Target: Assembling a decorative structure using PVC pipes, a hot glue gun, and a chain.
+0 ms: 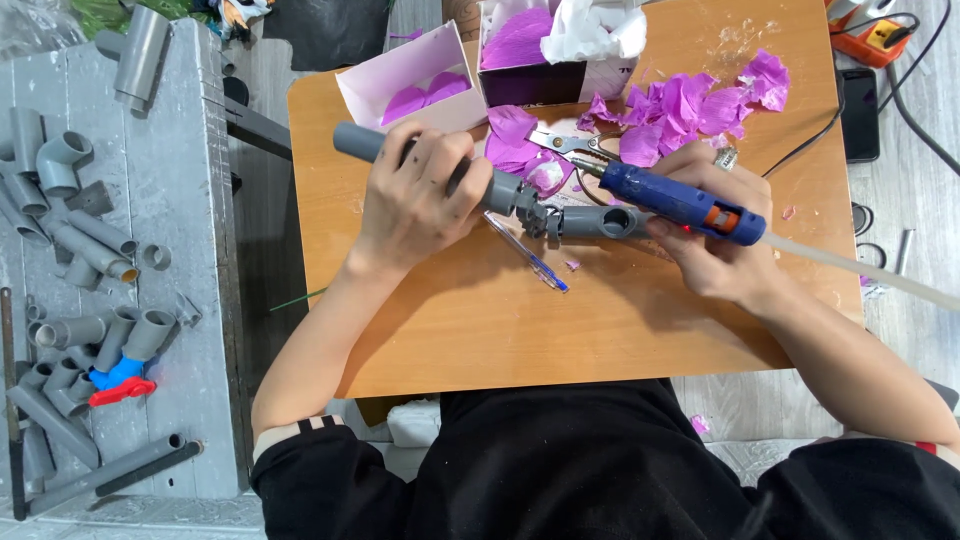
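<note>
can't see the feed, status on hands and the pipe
Left hand grips grey pipe assembly. Right hand holds blue glue gun, nozzle at the joint. Scissors, pen close by.

What my hands and the frame's edges hide

My left grip covers the middle of the grey pipe; my right grip hides the glue gun handle (trigger unseen). The glue stick runs off the right edge, and the scissors lie half under purple paper scraps.
</note>
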